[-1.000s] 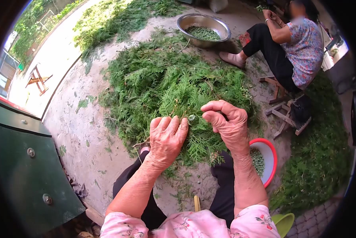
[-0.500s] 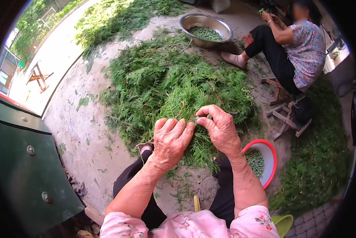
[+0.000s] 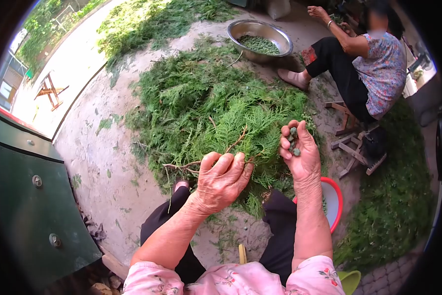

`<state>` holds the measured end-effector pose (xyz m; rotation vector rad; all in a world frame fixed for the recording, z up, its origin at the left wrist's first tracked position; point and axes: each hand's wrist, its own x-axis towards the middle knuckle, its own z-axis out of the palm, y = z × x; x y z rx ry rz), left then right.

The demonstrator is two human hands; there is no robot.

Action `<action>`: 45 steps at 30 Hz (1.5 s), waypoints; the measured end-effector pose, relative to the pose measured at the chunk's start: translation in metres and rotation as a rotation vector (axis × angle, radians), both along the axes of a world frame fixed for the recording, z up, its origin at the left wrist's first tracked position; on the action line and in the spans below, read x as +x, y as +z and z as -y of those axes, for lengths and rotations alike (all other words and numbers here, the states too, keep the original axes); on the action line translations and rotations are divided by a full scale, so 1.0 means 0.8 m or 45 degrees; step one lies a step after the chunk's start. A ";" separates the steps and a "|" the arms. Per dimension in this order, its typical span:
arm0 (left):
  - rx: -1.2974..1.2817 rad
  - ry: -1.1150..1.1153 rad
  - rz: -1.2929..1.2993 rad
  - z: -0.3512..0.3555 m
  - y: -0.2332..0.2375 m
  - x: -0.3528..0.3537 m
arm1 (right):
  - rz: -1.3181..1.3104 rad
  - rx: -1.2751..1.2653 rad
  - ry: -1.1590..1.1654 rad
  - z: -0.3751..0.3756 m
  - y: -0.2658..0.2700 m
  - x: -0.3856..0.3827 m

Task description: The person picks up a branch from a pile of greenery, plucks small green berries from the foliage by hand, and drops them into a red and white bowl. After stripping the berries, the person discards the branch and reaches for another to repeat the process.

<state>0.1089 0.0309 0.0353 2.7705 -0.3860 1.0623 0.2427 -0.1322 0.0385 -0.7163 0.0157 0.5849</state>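
Observation:
My left hand [image 3: 221, 179] is closed around a brown, woody evergreen branch [image 3: 238, 139] with flat, scaly green sprays, and its stem sticks out to the left. To the right, my right hand [image 3: 305, 160] is turned palm up with its fingers curled round several small green cones [image 3: 293, 142]. Both hands are above a large heap of cut evergreen sprigs [image 3: 191, 103]. Below my right wrist stands a white bowl with a red rim [image 3: 338, 201]. My forearm hides most of its contents, though a few green cones show.
A metal basin [image 3: 286, 48] holding green cones stands beyond the heap. At the upper right a person [image 3: 378, 73] sits on a wooden stool [image 3: 343, 118]. More greenery [image 3: 388, 191] lies along the right, and a dark green panel [image 3: 34, 206] borders the left.
My right hand has moved right, away from the left hand, and turned its palm up, showing cones. My left hand keeps hold of the branch. The seated person's hands have moved apart.

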 end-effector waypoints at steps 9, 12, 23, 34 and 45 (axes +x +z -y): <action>0.003 -0.211 0.059 0.015 -0.004 -0.005 | 0.009 -0.514 -0.215 0.000 -0.014 0.005; -0.165 -0.235 0.050 0.008 0.001 -0.003 | -0.005 -0.497 -0.166 0.012 -0.013 0.009; -1.963 -0.160 -0.407 -0.043 -0.035 -0.006 | 0.266 -1.221 -0.068 0.143 -0.032 0.015; -3.263 -0.307 -0.463 -0.054 -0.020 -0.009 | 0.060 -1.874 -0.514 0.399 -0.180 -0.047; -3.348 -0.475 -0.211 -0.057 -0.024 -0.005 | 0.482 -1.552 -0.313 0.227 -0.023 -0.077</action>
